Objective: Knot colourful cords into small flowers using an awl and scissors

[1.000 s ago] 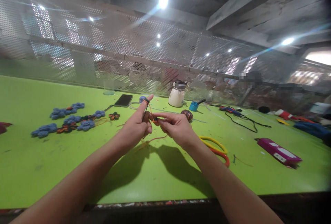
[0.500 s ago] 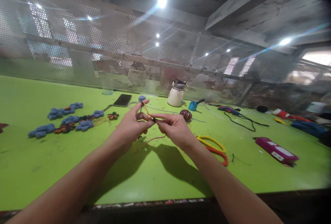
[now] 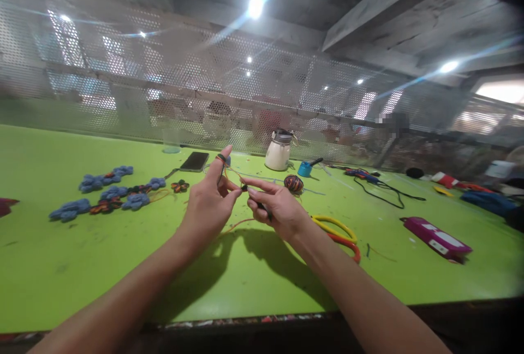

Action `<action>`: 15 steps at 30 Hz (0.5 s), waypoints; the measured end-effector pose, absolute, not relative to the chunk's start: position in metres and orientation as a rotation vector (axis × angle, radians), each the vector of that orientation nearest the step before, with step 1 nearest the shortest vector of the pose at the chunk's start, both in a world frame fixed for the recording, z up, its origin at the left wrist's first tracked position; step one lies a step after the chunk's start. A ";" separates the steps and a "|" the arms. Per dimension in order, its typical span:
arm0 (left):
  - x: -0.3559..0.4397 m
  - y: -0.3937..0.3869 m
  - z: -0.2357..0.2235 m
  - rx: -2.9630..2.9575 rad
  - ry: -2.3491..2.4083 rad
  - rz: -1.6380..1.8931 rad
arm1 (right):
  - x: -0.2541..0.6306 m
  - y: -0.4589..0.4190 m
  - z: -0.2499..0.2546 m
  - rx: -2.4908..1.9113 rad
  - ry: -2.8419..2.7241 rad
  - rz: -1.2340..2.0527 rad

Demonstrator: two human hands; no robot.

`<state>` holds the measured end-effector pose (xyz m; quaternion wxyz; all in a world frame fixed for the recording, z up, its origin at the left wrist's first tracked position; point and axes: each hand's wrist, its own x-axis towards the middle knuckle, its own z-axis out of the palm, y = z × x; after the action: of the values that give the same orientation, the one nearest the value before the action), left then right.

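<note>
My left hand [image 3: 210, 193] pinches a small dark piece of crochet [image 3: 244, 188] between thumb and fingers. Its raised index finger has multicoloured yarn [image 3: 221, 157] wound round it, and an orange strand runs down to the piece. My right hand [image 3: 278, 204] is closed on a slim dark-handled crochet hook [image 3: 266, 211], mostly hidden by the fingers, with its fingertips meeting the crochet piece. A ball of dark multicoloured yarn [image 3: 293, 184] lies just beyond my right hand. To the left are blue crocheted flowers [image 3: 136, 200] and a small dark-orange flower [image 3: 179, 186].
Behind my hands on the green table [image 3: 102, 267] stand a white jug [image 3: 278, 151] and a small blue pot [image 3: 305, 168]. A phone [image 3: 195, 161] lies back left. To the right are yellow [image 3: 335, 227] and orange rings, a magenta box [image 3: 436, 237] and cords [image 3: 362, 175].
My left index finger has lifted upright again after bending towards the piece. My right hand has turned slightly, so the dark handle now shows under its fingers. Both hands stay together.
</note>
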<state>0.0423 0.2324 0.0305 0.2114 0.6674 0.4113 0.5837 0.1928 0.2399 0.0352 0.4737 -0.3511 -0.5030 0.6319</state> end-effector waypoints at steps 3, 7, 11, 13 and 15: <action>0.044 0.223 0.033 1.885 1.139 1.740 | 0.190 0.238 0.034 -0.743 -1.157 1.601; 0.046 0.220 0.038 1.599 0.997 1.802 | 0.185 0.235 0.032 -0.606 -1.152 1.548; 0.042 0.225 0.044 1.276 0.852 1.555 | 0.183 0.233 0.031 -0.581 -1.237 1.356; 0.039 0.226 0.047 1.169 0.820 1.423 | 0.184 0.234 0.031 -0.582 -1.298 1.273; 0.036 0.225 0.050 1.122 0.798 1.371 | 0.186 0.235 0.032 -0.585 -1.352 1.237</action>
<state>0.0360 0.2249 0.0499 0.5640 0.4768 0.3392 0.5827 0.1865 0.2346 0.0316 0.5722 -0.2494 -0.5764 0.5274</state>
